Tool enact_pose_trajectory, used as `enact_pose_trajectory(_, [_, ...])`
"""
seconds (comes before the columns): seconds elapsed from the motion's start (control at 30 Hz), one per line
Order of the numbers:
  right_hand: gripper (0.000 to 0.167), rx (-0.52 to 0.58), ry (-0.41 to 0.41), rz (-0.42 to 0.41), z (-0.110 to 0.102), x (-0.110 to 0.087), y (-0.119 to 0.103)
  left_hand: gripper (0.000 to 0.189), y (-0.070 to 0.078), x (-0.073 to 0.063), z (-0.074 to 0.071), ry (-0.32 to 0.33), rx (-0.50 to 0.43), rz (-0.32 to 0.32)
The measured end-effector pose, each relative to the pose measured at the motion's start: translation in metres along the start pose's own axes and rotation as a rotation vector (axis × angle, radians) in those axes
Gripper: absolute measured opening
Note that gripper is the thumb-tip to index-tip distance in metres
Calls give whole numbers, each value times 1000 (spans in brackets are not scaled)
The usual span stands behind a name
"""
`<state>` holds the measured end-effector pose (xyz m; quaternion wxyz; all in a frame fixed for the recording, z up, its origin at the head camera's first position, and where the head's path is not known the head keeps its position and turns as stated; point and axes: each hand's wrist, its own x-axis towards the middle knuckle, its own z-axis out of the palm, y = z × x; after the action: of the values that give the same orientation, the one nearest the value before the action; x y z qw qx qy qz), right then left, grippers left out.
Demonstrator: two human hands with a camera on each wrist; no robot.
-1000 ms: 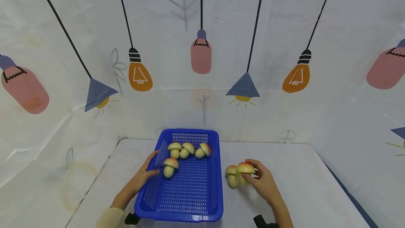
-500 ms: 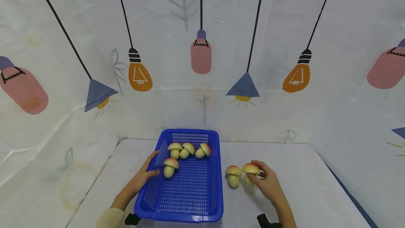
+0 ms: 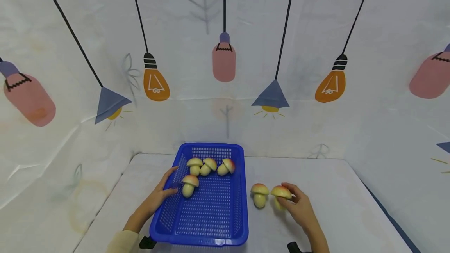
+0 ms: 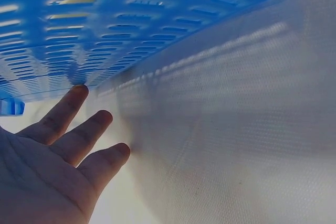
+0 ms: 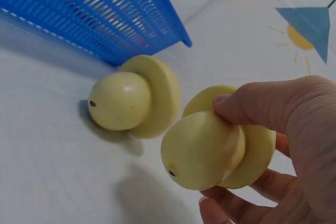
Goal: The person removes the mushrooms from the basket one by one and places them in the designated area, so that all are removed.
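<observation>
My right hand (image 3: 300, 208) pinches a toy mushroom (image 3: 281, 191) by thumb and fingers, with its red-and-yellow cap up. In the right wrist view the held mushroom (image 5: 202, 153) hangs above the table, its shadow apart from it. Just left of it a second mushroom (image 3: 260, 195) stands on the table beside the basket. My left hand (image 3: 154, 198) rests against the left side of the blue plastic basket (image 3: 202, 221); in the left wrist view its fingers (image 4: 86, 135) are extended, one tip touching the slotted wall. Several mushrooms (image 3: 209, 166) lie inside the basket toward its far end.
The white table (image 3: 337, 206) runs back to a pale cloth wall (image 3: 197, 120) printed with lamps and bulbs, close behind the basket. Its right edge drops toward a dark blue strip (image 3: 386, 214). Black wrist-camera straps show near both wrists.
My right hand has moved right and slightly nearer with the mushroom, leaving a gap between it and the standing mushroom. The left hand and the basket stay where they were.
</observation>
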<state>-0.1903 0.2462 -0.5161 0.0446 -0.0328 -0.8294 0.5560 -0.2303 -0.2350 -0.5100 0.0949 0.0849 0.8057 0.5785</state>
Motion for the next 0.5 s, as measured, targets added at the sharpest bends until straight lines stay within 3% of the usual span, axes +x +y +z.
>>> enact_pose_trajectory(0.5, [56,-90,-32,47,6,7,17,81,1,0,-1,-10,-1,31])
